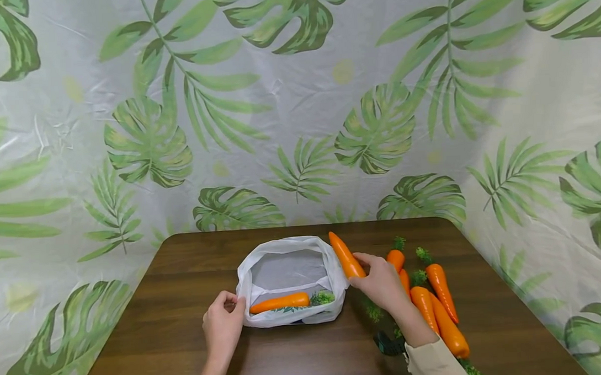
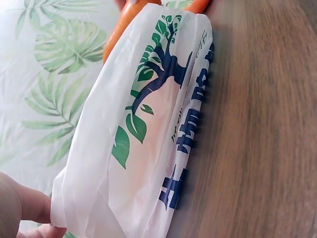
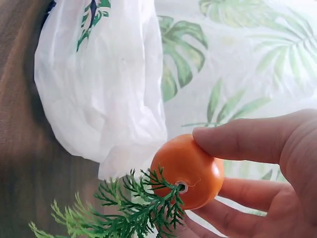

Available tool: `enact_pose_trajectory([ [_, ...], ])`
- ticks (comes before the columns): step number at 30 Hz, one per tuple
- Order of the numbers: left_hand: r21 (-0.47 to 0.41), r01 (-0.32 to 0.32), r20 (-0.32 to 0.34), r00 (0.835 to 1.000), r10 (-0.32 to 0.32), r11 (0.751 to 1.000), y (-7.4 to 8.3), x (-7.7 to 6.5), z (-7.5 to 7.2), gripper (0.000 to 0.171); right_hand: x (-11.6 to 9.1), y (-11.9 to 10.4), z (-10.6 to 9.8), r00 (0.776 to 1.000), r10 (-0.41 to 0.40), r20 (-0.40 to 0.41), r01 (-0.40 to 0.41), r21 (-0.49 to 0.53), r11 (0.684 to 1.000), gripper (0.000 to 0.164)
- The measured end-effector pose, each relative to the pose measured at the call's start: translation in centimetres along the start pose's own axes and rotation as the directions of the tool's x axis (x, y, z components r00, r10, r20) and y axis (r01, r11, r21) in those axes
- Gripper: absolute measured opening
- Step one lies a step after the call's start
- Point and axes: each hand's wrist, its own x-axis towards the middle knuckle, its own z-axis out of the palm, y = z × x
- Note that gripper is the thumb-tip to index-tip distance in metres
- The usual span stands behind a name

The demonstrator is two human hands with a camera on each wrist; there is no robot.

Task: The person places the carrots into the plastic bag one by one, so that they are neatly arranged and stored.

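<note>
A white plastic bag [image 1: 340, 282] lies with its mouth spread wide on the table, one orange carrot [image 1: 282, 302] with green leaves inside it. My left hand [image 1: 223, 325] pinches the bag's left edge between thumb and fingers; in the left wrist view the bag's side [image 2: 99, 144] shows a printed green and blue tree. Beside the bag's right rim, my right hand [image 1: 380, 281] grips another carrot [image 1: 345, 255] by its thick end, its tip pointing up and away. In the right wrist view its leafy top [image 3: 133, 208] hangs beneath the fingers.
Several more carrots lie in a loose pile on the right of the table, among them one carrot [image 1: 442, 290] at the far right and another [image 1: 449, 328] nearer. The brown wooden table [image 1: 193, 257] ends at a leaf-patterned curtain [image 1: 287, 99].
</note>
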Motion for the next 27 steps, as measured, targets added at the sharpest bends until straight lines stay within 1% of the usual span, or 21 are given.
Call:
enact_pose_trajectory([
  [3,-0.006,-0.002,-0.001,1.0,0.002,1.0,-0.1,0.0,0.1,0.012,0.1,-0.3,-0.1,1.0,-0.023,0.01,0.023,-0.016,1.0,0.063],
  [7,-0.015,-0.005,0.001,1.0,0.005,1.0,-0.2,0.0,0.2,0.011,0.3,-0.7,-0.1,0.999,-0.031,0.031,0.032,-0.03,0.999,0.062],
  [14,-0.021,-0.003,-0.002,1.0,0.003,1.0,-0.1,0.1,0.1,0.012,0.7,-1.6,0.1,0.998,-0.025,0.056,0.025,0.002,1.0,0.058],
  [22,-0.032,-0.01,-0.006,1.0,0.009,0.999,-0.2,0.1,0.0,0.012,0.9,-2.6,0.3,0.994,-0.064,0.09,0.063,0.011,0.998,0.056],
  [27,-0.034,-0.009,-0.005,1.0,0.009,0.999,-0.2,0.1,0.1,0.011,1.2,-3.2,0.4,0.991,-0.081,0.105,0.082,-0.005,0.997,0.057],
])
